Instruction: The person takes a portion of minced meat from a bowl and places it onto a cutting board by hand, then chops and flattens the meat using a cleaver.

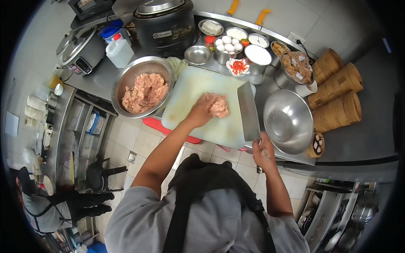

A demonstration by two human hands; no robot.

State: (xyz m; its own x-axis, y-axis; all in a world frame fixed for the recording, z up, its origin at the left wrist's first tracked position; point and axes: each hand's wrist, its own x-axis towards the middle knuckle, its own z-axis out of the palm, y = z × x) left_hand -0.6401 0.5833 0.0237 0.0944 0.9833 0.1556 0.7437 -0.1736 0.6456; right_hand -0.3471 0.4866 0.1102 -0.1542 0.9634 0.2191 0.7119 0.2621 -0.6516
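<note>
My left hand (200, 113) is closed on a lump of minced meat (220, 107) over the cutting board (185, 95), and its fingertips are partly hidden by the meat. In my right hand (264, 151) is the handle of a cleaver (249, 110), its broad blade pointing away from me along the board's right side. Left of the board, a large steel bowl (117, 90) holds a mound of minced meat (144, 93). An unfilled steel bowl (288, 121) stands to the right of the cleaver.
Behind the board are a container of eggs (228, 44), a dish of red strips (238, 66) and a pot of white contents (258, 55). Bamboo steamers (337, 111) line the right. A black soup kettle (162, 33) stands behind. Another person (50, 206) is at far left.
</note>
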